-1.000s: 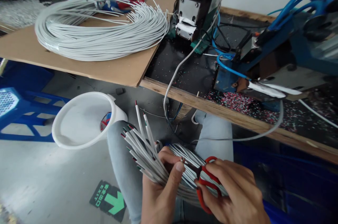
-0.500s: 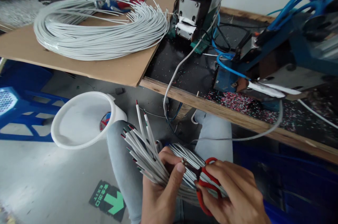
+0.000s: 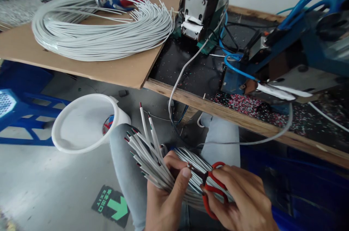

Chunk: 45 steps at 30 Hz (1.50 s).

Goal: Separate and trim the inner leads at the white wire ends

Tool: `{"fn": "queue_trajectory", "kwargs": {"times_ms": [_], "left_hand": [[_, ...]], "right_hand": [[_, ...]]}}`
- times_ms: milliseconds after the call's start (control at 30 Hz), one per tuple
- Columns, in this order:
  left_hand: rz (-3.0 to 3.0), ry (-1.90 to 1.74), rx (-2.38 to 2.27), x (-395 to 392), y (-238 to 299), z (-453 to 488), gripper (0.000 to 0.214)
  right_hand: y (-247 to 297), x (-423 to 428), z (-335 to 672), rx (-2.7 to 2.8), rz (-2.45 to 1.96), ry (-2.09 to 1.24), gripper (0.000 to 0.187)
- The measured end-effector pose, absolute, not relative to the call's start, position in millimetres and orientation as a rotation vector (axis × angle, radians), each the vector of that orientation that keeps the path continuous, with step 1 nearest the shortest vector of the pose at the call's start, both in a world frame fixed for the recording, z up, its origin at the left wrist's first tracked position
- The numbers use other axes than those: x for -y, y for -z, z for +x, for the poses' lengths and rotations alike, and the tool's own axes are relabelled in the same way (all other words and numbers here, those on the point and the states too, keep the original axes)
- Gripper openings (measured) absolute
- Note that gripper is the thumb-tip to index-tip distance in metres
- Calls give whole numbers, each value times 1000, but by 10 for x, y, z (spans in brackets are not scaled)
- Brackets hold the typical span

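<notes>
Now my left hand (image 3: 166, 194) grips the wire bundle (image 3: 152, 162) over my lap, fingers wrapped round it; my right hand (image 3: 240, 202) holds red scissors (image 3: 211, 187) against the wires.

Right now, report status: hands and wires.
Left hand grips wire bundle. Right hand holds red scissors against it. White bucket beside knee.
</notes>
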<state>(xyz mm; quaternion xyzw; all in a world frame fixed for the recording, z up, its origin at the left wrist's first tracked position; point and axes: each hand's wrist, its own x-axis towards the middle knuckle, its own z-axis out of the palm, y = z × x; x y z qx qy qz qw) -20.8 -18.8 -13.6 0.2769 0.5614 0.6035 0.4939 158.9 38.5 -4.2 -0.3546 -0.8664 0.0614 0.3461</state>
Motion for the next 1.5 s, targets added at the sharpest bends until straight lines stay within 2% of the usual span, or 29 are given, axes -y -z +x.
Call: {"fn": "queue_trajectory", "kwargs": {"times_ms": [433, 700, 1133, 1500], "left_hand": [[583, -1424, -1319, 258, 211, -208, 21], [577, -1421, -1275, 264, 248, -182, 18], [766, -1491, -1529, 110, 78, -181, 30], [961, -1523, -1721, 219, 200, -108, 11]], "right_hand": [[100, -506, 1607, 2321, -760, 12, 15], [45, -547, 1589, 2340, -730, 8, 13], [-165, -525, 1654, 2468, -664, 157, 10], [72, -458, 1680, 2367, -655, 160, 16]]}}
